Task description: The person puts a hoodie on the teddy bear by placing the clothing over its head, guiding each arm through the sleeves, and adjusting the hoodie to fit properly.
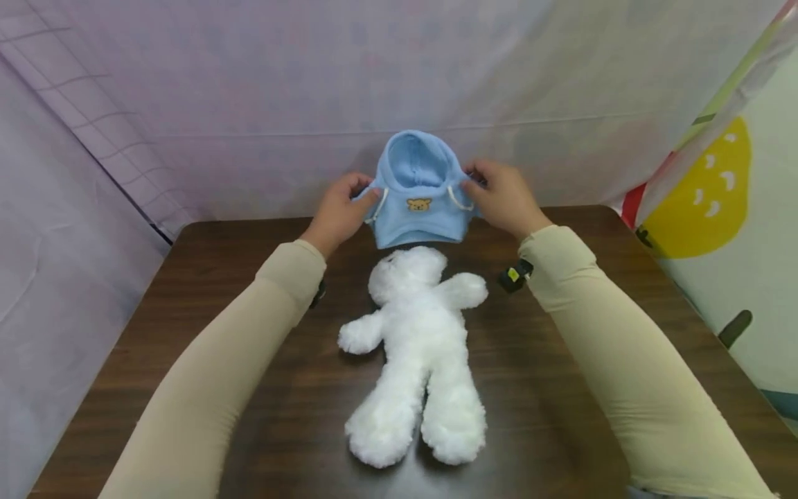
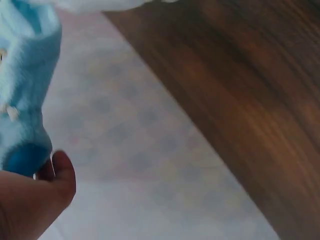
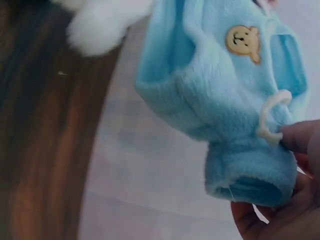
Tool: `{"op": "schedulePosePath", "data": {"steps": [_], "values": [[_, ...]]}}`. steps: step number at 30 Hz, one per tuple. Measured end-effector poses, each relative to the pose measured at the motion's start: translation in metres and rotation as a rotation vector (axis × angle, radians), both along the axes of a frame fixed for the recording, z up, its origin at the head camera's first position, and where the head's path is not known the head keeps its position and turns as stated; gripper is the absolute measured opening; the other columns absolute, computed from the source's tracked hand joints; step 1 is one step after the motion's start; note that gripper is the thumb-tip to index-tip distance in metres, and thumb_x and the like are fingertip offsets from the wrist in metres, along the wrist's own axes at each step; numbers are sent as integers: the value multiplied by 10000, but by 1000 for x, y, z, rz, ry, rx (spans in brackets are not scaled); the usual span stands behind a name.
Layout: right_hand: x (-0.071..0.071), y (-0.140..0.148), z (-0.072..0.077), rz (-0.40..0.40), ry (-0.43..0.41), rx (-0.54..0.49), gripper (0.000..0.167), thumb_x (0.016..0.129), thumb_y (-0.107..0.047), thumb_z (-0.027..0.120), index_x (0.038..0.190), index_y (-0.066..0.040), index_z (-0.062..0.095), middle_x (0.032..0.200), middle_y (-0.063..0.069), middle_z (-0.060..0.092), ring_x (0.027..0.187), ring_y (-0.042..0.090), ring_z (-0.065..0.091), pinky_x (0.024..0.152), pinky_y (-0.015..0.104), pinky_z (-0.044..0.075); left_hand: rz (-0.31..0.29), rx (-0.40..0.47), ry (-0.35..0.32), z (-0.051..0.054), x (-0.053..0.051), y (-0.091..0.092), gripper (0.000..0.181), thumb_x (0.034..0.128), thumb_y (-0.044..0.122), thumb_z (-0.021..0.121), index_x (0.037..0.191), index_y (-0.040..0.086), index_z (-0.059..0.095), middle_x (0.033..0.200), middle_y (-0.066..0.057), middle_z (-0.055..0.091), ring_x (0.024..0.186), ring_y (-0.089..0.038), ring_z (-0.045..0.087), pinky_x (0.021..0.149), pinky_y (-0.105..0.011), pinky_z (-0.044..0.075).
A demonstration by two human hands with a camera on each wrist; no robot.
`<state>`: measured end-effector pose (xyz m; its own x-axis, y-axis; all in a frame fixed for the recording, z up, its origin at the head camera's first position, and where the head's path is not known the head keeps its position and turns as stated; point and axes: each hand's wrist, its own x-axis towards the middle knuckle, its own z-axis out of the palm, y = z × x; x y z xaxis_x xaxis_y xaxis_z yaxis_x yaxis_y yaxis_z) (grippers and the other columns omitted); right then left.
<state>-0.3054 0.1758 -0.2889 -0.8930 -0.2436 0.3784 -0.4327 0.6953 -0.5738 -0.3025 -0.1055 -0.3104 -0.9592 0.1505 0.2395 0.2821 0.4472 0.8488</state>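
A small light-blue doll hoodie [image 1: 430,220] with a bear-face patch and white drawstrings is held up at the far side of the table. My left hand [image 1: 343,208] pinches it near one sleeve. On the other side, my right hand [image 1: 503,197] grips it at the opposite sleeve, whose round opening [image 3: 255,190] shows in the right wrist view. Just below the hoodie's hem lies a white plush toy [image 1: 424,333], flat on the table with its head toward the hoodie. One plush arm [image 3: 97,30] also appears in the right wrist view.
The dark wooden table [image 1: 280,416] ends at a far edge just beneath the hoodie. Behind it hangs a pale cloth backdrop [image 1: 280,83]. At the right is a white panel with a yellow printed shape [image 1: 704,201].
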Motion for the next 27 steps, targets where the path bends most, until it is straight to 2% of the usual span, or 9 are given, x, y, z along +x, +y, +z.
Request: {"op": "schedulePosePath", "data": {"steps": [3, 7, 11, 14, 17, 19, 22, 24, 27], "values": [[-14, -6, -16, -18, -8, -22, 207, 989, -125, 565, 1118, 5, 660, 961, 159, 646, 834, 278, 576, 732, 392, 449, 30, 3, 40, -15, -7, 3, 218, 1000, 213, 611, 1104, 26, 649, 1083, -101, 636, 1007, -216, 560, 906, -365, 451], [-24, -15, -42, -20, -75, -16, 212, 982, -110, 563, 1131, 10, 655, 998, 176, 656, 878, 303, 592, 778, 430, 467, 77, -61, 41, -39, -9, 2, 220, 997, 193, 614, 1118, 17, 666, 1094, -116, 656, 1011, -233, 579, 916, -380, 456], [-27, -24, -68, 0, -190, 13, 265, 983, -113, 546, 1197, 21, 629, 1111, 202, 655, 1001, 330, 607, 877, 456, 477, 150, -209, 12, -61, -8, 0, 257, 1005, 198, 591, 1182, 31, 673, 1150, -129, 673, 1059, -267, 605, 933, -394, 466], [-25, -28, -82, 5, -277, 85, 342, 982, -137, 550, 1280, 28, 575, 1246, 221, 606, 1150, 359, 563, 972, 478, 444, 209, -342, -68, -70, -1, -1, 357, 1005, 231, 563, 1310, 50, 606, 1269, -174, 603, 1164, -335, 544, 978, -448, 434], [-19, -31, -90, 9, -253, 180, 377, 967, -154, 585, 1297, 26, 568, 1333, 230, 547, 1254, 393, 481, 1045, 497, 382, 217, -438, -101, -74, 7, -4, 441, 994, 237, 557, 1394, 54, 526, 1350, -207, 497, 1239, -372, 450, 999, -494, 402], [-14, -31, -93, 22, -177, 224, 341, 953, -150, 612, 1249, 19, 607, 1318, 222, 552, 1251, 406, 468, 1050, 505, 366, 184, -457, -61, -76, 10, -7, 421, 982, 213, 564, 1365, 38, 541, 1321, -204, 493, 1223, -362, 446, 987, -487, 406], [-9, -31, -98, 93, -73, 236, 252, 938, -106, 626, 1160, 10, 657, 1222, 198, 604, 1161, 386, 531, 996, 495, 409, 63, -441, 10, -77, 12, -13, 315, 982, 164, 581, 1259, 18, 606, 1211, -161, 558, 1139, -310, 517, 943, -441, 448], [-7, -32, -101, 157, -64, 247, 223, 922, -63, 627, 1129, 6, 666, 1151, 178, 638, 1087, 355, 577, 952, 483, 444, -41, -448, 9, -77, 13, -17, 273, 987, 154, 594, 1220, 17, 631, 1156, -132, 591, 1087, -286, 558, 920, -422, 468], [-7, -32, -112, 238, -119, 284, 198, 908, -61, 642, 1099, -11, 660, 1068, 145, 671, 1010, 315, 615, 911, 466, 472, -174, -508, -37, -82, 11, -20, 287, 988, 134, 613, 1250, 18, 627, 1204, -121, 618, 1120, -272, 573, 957, -409, 463]]}}
